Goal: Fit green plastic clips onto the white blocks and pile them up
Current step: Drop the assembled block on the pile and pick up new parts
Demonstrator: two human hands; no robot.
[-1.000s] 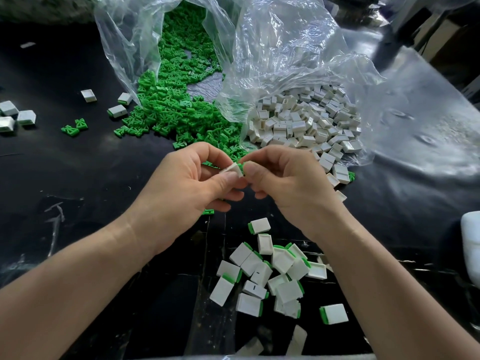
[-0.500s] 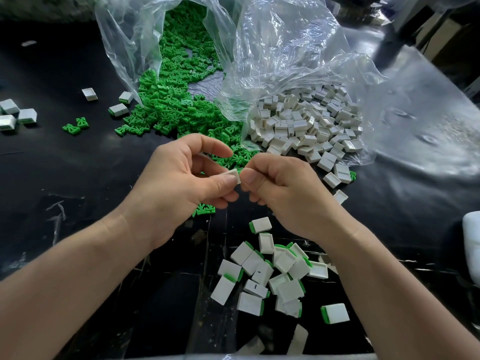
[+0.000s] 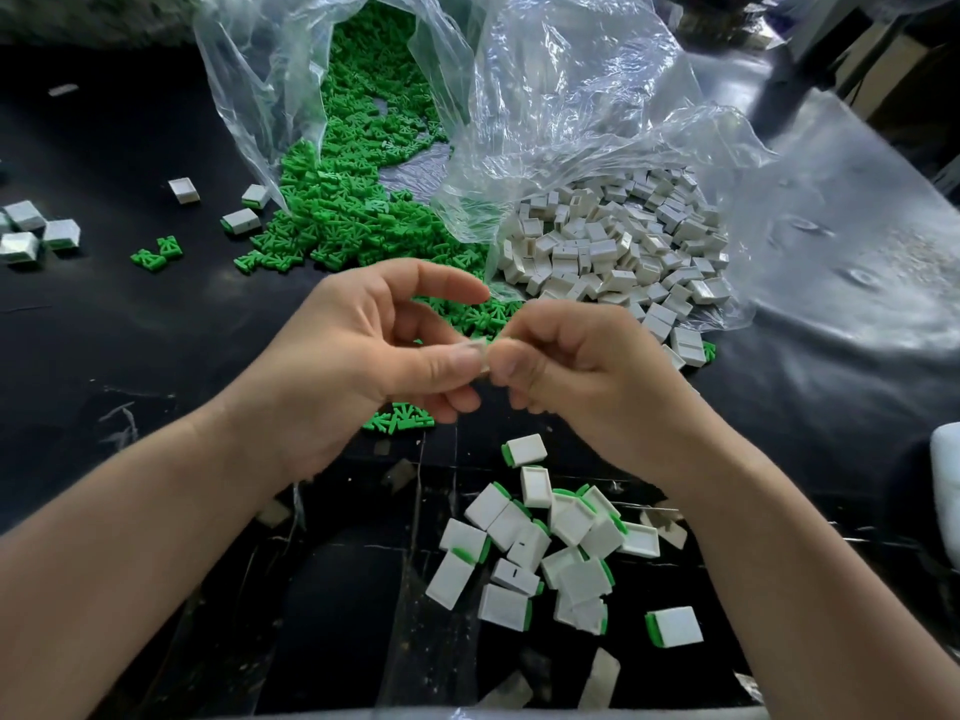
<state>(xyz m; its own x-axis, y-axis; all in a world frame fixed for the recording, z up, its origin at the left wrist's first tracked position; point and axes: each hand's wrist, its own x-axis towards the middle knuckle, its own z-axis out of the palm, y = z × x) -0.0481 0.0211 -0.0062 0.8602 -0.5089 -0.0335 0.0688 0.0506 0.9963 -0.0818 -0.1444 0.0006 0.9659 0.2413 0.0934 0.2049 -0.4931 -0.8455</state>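
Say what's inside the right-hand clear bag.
White blocks, a loose heap spilling from the bag mouth onto the table. Crumpled, glary plastic covers the heap's near-left edge and the bag's back, so anything there is hidden.

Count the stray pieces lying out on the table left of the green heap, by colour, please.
White blocks: 6
Green clips lying alone: 2
Total: 8

The white block pinched between the left hand and right hand is blurred and mostly covered by both thumbs, so what is fitted to it cannot be told, and a white object is cut off by the right edge.
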